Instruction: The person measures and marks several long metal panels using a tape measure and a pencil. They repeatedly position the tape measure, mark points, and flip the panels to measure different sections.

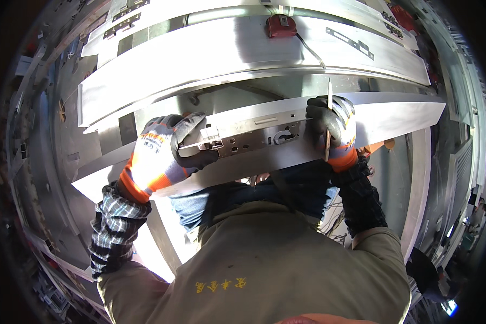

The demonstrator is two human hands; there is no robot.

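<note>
Lock body (pixel 248 137) sits against the bar (pixel 394 116), left hand (pixel 162 154) clamped on it; right hand (pixel 335 127) grips a pencil (pixel 329 97) (marking seemingly unfinished).

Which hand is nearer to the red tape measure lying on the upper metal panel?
Right. The right hand, holding a pencil, sits below the tape measure and slightly to its right. The left hand grips the lock body far off to the lower left.
</note>
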